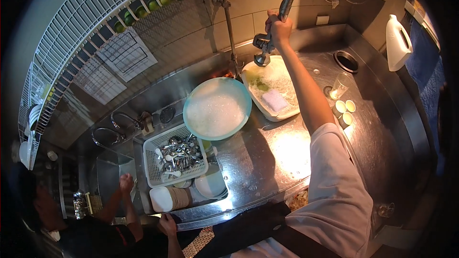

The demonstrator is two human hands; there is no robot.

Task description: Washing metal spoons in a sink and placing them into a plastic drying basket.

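My right hand (279,28) is closed around the handle of a pre-rinse spray hose, raised above the steel counter. The metal spray head (262,59) hangs over a cream plastic basin (283,116), which holds suds, something green and a pale scrubbing sponge (275,100). To the left of that basin stands a round light-blue basin (186,116) full of foam. My left hand (167,224) rests at the front rim of the steel counter, beside a stack of white dishes (162,199); its fingers are partly hidden. Whether water runs from the spray head I cannot tell.
A white plastic basket (150,172) of cutlery sits left, over stacked plates (211,184). Beyond it, a co-worker's hands (126,183) are at a sink (107,166). Small cups (346,119) and a glass (340,84) stand right, near a round counter opening (346,61). A wire rack (89,10) hangs above.
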